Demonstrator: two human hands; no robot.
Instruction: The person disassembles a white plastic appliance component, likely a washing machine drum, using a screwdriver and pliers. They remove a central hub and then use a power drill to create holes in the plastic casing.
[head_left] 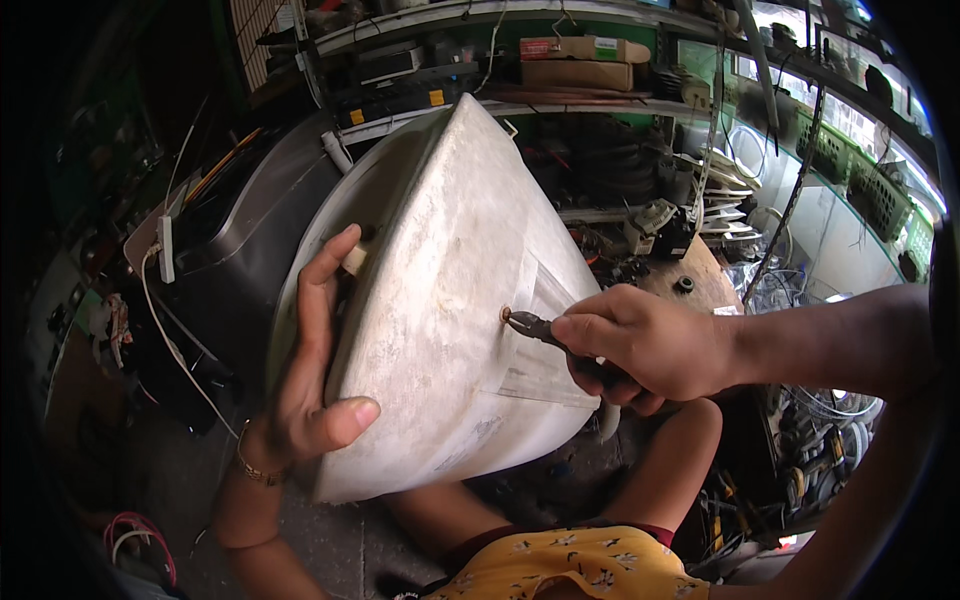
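A large, stained white plastic housing [450, 270] stands tilted in front of me, its pointed corner upward. My left hand [300, 395] grips its left rim, with the thumb on the near face and the fingers around the edge. My right hand [655, 345] is closed around dark-handled pliers [537, 327]. Their jaw tips meet a small rusty fastener [505, 314] on the housing's face; whether they are clamped on it I cannot tell. Beside the fastener is a recessed, ribbed panel [545, 375]. The inside of the housing is mostly hidden.
A dark grey appliance casing [250, 215] stands behind on the left. Shelves at the back carry cardboard boxes [580, 75] and assorted parts. Green baskets [880, 195] line the right side. Tools and wires [830, 460] lie at the lower right, near my knee.
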